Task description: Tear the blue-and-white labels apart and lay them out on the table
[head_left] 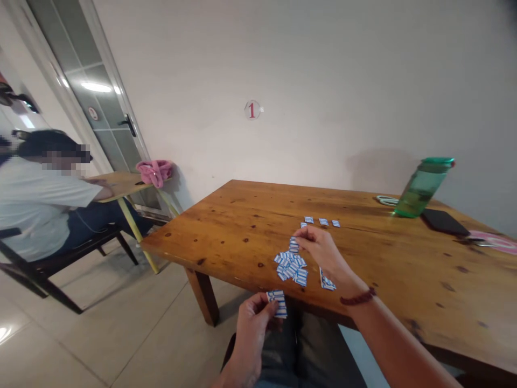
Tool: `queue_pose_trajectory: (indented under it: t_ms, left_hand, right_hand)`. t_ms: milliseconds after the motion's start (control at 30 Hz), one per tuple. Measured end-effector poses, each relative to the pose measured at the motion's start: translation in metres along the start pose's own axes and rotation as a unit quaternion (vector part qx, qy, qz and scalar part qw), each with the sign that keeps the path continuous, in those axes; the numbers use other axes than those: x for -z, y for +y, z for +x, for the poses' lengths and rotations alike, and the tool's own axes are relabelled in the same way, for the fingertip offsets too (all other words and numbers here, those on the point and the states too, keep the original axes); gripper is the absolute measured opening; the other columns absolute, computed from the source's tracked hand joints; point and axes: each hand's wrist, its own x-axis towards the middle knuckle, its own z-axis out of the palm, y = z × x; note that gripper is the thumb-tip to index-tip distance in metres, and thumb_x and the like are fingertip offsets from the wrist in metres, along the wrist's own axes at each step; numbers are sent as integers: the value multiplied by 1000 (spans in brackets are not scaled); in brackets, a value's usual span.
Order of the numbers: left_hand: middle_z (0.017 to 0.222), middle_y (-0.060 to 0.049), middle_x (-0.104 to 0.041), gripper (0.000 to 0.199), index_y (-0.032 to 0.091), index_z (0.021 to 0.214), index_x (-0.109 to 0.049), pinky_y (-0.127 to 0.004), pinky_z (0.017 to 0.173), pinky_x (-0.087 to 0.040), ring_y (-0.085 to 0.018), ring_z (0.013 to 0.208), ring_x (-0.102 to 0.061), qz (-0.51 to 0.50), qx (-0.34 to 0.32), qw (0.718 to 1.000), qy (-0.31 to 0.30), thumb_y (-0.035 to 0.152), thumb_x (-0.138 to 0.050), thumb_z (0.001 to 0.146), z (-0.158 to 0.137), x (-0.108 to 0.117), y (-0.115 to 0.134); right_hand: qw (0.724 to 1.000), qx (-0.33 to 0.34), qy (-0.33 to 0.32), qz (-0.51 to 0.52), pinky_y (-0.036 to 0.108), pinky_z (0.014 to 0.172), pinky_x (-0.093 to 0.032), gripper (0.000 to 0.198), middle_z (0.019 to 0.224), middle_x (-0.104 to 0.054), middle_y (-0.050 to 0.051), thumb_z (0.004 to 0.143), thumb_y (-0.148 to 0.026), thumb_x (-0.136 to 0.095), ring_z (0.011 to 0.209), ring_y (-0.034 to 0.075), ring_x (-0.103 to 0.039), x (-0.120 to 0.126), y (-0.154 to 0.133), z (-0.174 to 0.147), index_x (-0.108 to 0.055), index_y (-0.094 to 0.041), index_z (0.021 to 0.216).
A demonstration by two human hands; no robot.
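Note:
My left hand [254,328] is at the table's front edge, its thumb and fingers closed on several small white-and-blue cards [279,303], fanned out. Over the table, my right hand [317,245] pinches the upper edge of a small card [294,243]. Just below it lies a loose pile of similar cards [290,265]. Beyond the fingers is a row of cards, with one [309,220] near its left end and another [335,223] at its right. More cards [327,281] lie by the table edge, partly covered by my right wrist.
On the right of the wooden table [226,226] are a green bottle [424,188], a black phone-like slab [444,222], a white cable [386,200] and a pink round item [495,241]. At left, a seated person [44,205] is at another table holding a pink cloth [155,171].

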Motion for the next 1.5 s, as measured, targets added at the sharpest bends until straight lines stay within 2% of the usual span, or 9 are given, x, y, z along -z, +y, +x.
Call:
queue_pose_trajectory:
  t_ms: [100, 233, 367, 500, 600, 933, 1267, 1367, 1500]
  left_hand:
    - [49, 1, -57, 33, 13, 56, -61, -21, 41, -42, -10, 43, -49, 11, 0, 1000, 2, 39, -78, 47, 2, 2, -3]
    - [48, 2, -58, 34, 13, 57, -61, -21, 41, -43, -10, 43, -49, 20, -6, 1000, 7, 41, -77, 48, 4, 4, -2]
    - [49, 1, -58, 35, 12, 57, -61, -20, 40, -42, -10, 42, -50, 19, -3, 1000, 12, 41, -78, 46, 4, 4, 0]
    - [48, 1, -58, 36, 12, 55, -59, -21, 40, -43, -10, 43, -50, 12, 10, 1000, 7, 41, -79, 44, 4, 2, -2]
    - [47, 1, -58, 37, 12, 56, -59, -20, 39, -42, -10, 43, -49, 14, 13, 1000, 2, 42, -79, 43, 4, 2, -3]
    - [51, 2, -60, 31, 13, 61, -59, -20, 42, -43, -9, 44, -51, 21, 7, 1000, -12, 38, -76, 53, 5, 7, -9]
    - [50, 1, -59, 32, 13, 60, -59, -20, 42, -44, -10, 44, -52, 23, 6, 1000, -19, 39, -75, 53, 7, 8, -11]
    - [51, 1, -59, 31, 13, 60, -59, -20, 42, -44, -9, 44, -51, 20, 5, 1000, -20, 39, -75, 54, 6, 8, -12]
    - [51, 1, -59, 31, 13, 61, -59, -20, 43, -44, -9, 44, -51, 20, 3, 999, -26, 38, -75, 54, 6, 9, -11]
  right_hand:
    - [995, -7, -76, -67, 23, 50, -43, 13, 58, -55, -3, 78, -24, -56, 50, 9, -51, -19, 7, 16, -57, -13, 70]
    - [977, 1, -140, -161, 29, 62, -50, 19, 90, -61, 2, 85, -29, -51, 71, 12, -59, -32, 11, 22, -58, -14, 95]
    - [961, 24, -134, -243, 32, 69, -48, 14, 86, -63, 2, 83, -26, -53, 75, 14, -59, -11, 5, 20, -60, -14, 87]
    - [942, 43, -154, -297, 24, 58, -40, 14, 64, -64, 1, 69, -7, -53, 62, 14, -57, 16, 3, 11, -64, -16, 67]
    - [928, 53, -173, -324, 23, 54, -37, 17, 61, -65, 2, 64, -6, -51, 58, 15, -56, 26, 8, 0, -65, -17, 63]
    - [908, 69, -184, -369, 21, 55, -35, 25, 69, -66, 3, 67, -8, -48, 62, 14, -56, 17, 8, -1, -66, -17, 81]
    - [886, 25, -140, -441, 29, 74, -39, 27, 93, -67, 11, 80, -6, -41, 88, 20, -59, 21, 10, 8, -65, -14, 90]
    - [880, 24, -165, -446, 33, 75, -43, 16, 88, -66, 5, 85, -19, -47, 83, 17, -60, 22, 10, 10, -62, -14, 87]
    - [870, 28, -212, -444, 35, 73, -47, 19, 88, -63, 2, 86, -30, -49, 79, 15, -60, 22, 15, 11, -60, -14, 88]
